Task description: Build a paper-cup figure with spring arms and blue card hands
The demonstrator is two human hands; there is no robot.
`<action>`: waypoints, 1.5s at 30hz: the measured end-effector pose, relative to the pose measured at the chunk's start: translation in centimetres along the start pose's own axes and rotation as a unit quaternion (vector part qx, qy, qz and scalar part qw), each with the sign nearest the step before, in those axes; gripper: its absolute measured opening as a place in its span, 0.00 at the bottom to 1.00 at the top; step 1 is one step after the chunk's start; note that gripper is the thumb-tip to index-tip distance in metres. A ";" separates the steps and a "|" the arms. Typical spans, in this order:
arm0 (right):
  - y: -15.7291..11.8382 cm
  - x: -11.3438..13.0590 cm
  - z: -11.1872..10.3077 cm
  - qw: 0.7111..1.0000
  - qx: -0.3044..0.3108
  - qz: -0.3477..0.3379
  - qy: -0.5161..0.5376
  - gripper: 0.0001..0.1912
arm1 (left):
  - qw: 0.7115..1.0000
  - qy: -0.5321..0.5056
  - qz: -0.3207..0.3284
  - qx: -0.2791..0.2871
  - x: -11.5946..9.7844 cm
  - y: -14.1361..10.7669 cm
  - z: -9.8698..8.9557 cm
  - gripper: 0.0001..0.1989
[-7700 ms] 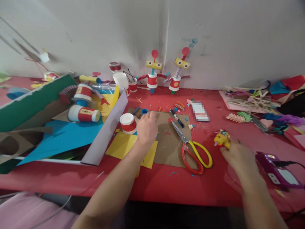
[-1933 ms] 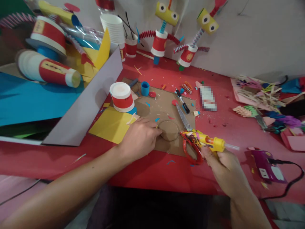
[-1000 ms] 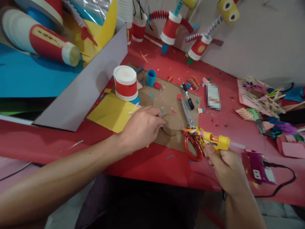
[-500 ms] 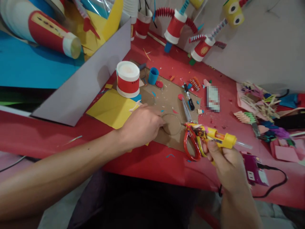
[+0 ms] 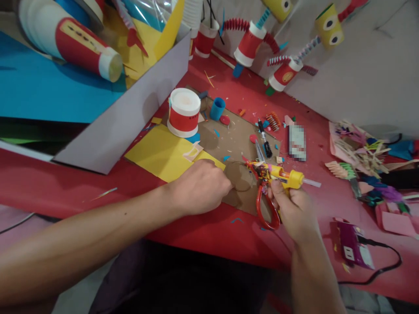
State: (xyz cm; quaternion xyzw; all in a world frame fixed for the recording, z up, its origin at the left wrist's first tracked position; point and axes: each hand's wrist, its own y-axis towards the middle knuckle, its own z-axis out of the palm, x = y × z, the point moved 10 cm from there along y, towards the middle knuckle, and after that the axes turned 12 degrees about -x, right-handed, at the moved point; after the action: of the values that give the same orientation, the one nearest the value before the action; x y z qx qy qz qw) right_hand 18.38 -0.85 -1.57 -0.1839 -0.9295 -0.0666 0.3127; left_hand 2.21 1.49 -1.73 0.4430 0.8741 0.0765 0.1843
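My right hand [image 5: 293, 209] is closed round a yellow glue gun [image 5: 278, 174] with a clear glue stick poking from its back. The gun's nozzle points left over the brown cardboard [image 5: 234, 141]. Under the gun lie red-handled scissors [image 5: 267, 207], partly hidden by it. My left hand [image 5: 204, 187] is closed at the cardboard's edge, beside a thin ring [image 5: 242, 188]; whatever its fingers hold is hidden. Yellow paper [image 5: 157, 152] lies behind that hand. A red and white paper cup [image 5: 183, 112] stands upside down beyond the yellow paper.
A blue paper tube [image 5: 217, 109], a black pen [image 5: 265, 138] and paper scraps lie farther back. At left is a box [image 5: 131, 109] of paper and cups. Cup figures [image 5: 249, 43] stand at the back. A purple device [image 5: 353, 245] with a black cable is at right.
The glue gun has moved left in my right hand, nearer my left hand. My left hand stays low beside the ring. The whole view has shifted slightly.
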 end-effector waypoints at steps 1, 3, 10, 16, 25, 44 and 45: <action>0.0 0.1 0.1 1.000 -0.001 -0.002 0.003 0.26 | 1.000 0.001 0.001 0.005 0.0 0.0 0.1 0.13; 0.1 0.0 0.2 1.000 -0.002 0.001 0.008 0.26 | 1.000 0.003 -0.001 0.021 0.0 0.0 0.3 0.13; 0.1 -0.2 1.1 1.000 0.012 0.007 0.023 0.26 | 0.999 -0.001 -0.010 0.039 0.2 -0.1 0.4 0.15; 0.0 0.4 1.6 1.000 0.020 0.002 0.011 0.27 | 1.000 0.001 -0.015 0.020 0.3 -0.1 0.2 0.15; -0.4 1.3 2.3 0.998 0.045 -0.001 0.037 0.27 | 0.999 -0.013 -0.022 0.038 0.4 -0.2 0.4 0.15; -0.7 1.2 2.1 0.998 0.049 -0.026 0.038 0.28 | 0.999 -0.014 -0.023 0.018 0.4 -0.3 0.2 0.14; -0.7 1.4 2.2 0.997 0.053 -0.030 0.039 0.27 | 1.000 -0.013 -0.023 0.017 0.3 -0.4 0.2 0.15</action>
State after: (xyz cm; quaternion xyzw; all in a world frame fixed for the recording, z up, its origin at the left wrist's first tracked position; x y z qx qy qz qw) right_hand 15.90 -0.60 -2.46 -0.1364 -0.9239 -0.0338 0.3560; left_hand 1.84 1.54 -2.10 0.4271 0.8826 0.0518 0.1897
